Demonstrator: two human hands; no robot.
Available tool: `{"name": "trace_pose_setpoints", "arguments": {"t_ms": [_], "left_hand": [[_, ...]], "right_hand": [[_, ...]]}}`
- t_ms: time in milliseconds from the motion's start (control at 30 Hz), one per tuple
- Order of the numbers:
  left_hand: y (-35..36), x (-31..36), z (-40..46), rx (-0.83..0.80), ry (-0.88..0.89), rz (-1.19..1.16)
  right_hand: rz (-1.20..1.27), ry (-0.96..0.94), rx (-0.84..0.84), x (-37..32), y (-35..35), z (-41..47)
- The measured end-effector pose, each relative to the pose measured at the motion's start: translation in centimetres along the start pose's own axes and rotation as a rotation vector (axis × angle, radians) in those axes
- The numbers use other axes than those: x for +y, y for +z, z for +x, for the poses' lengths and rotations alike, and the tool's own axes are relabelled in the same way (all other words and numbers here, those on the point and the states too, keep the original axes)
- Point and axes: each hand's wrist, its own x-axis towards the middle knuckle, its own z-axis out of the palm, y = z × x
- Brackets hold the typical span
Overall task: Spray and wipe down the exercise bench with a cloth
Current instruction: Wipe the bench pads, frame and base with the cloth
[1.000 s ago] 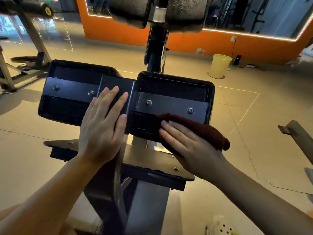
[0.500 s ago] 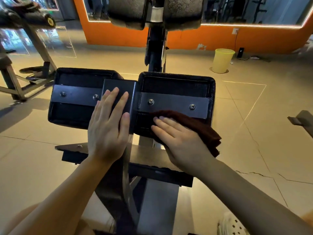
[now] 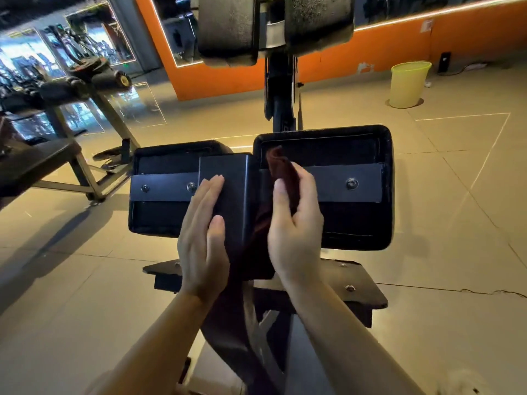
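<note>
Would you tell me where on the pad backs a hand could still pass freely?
Free: the left pad left of the left hand, and the right pad beyond the right hand. Crowded: the centre bracket, between both hands and the cloth.

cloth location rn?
Head view, centre: the cloth is held in the right hand, in the gap between the centre bracket and the right pad.

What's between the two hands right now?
In the head view, the black centre bracket and the dark red cloth lie between left hand and right hand.
</note>
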Motion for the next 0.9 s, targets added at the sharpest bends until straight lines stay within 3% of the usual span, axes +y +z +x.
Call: {"name": "trace_pose_setpoints", "arguments": {"t_ms": [67,200,400,667,900], "left_hand": [[-0.2,-0.1,0.0,0.005,-0.054,-0.108],[-0.6,-0.8,0.1,-0.051,-0.104,-0.233],[-1.0,-0.7,0.4,-0.085,-0.124,-0.36],[-1.0,-0.7,0.5,-0.102,-0.138,-0.459],[-1.3,-0.7,0.6,-0.092,-0.119,-0.395]], "right_hand": [[0.066,0.128,-0.111,-0.5,2.5,0.7],[-0.128,0.041,-0.311,0.7,2.9,-1.8],[-0.139,0.052,-0.49,1.0,0.6,-5.1],[-0.255,-0.076,-0.38,0.5,3.4,3.1],[-0.272,-0.143,-0.245,2.2,4.1,-0.5]]}}
